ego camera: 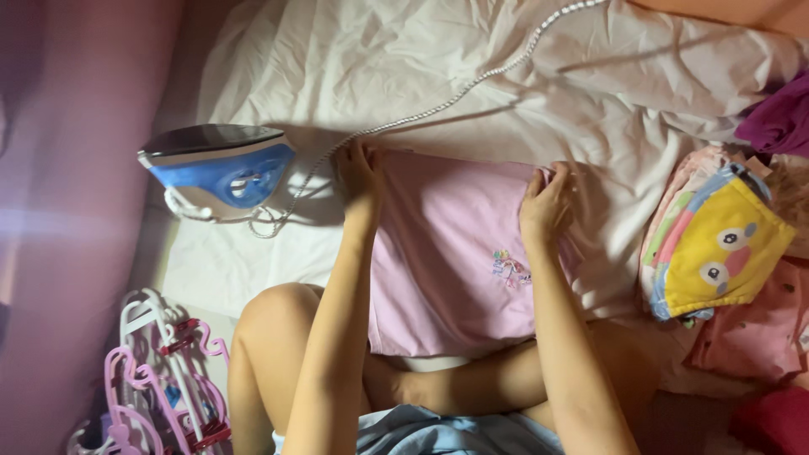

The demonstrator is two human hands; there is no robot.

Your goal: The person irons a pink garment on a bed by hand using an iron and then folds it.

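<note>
Two bare hands work one pink garment (pixel 447 253) spread flat on a white sheet (pixel 404 76). Left hand (pixel 358 168) has its fingers closed down on the garment's far left corner, pinching the edge. Right hand (pixel 546 202) is curled over the far right corner, fingers folded around the fabric edge there. Between the two grips the top hem runs nearly straight, and the cloth stretches back from both hands toward the person's crossed legs, where its near edge lies over a shin. One small multicoloured embroidered motif (pixel 510 268) sits on the garment just below the right hand, beside that wrist.

One blue and white iron (pixel 215 168) stands on its heel just left of the left hand, apart from it, soleplate facing up and away. One braided white cord (pixel 455 97) runs from the iron, passes right by the left hand's fingertips, then climbs away beyond both hands toward the top edge of the view.

Right of the right hand, well apart, lies one pile of folded clothes (pixel 716 253); its top piece is yellow with two round cartoon eyes, and pinkish pieces show underneath and beside it. One purple cloth (pixel 779 122) lies farther out beyond that pile. Down to the left of the left forearm, near the knee, is a bundle of pink and white plastic hangers (pixel 160 379); how many I cannot tell, as they overlap.
</note>
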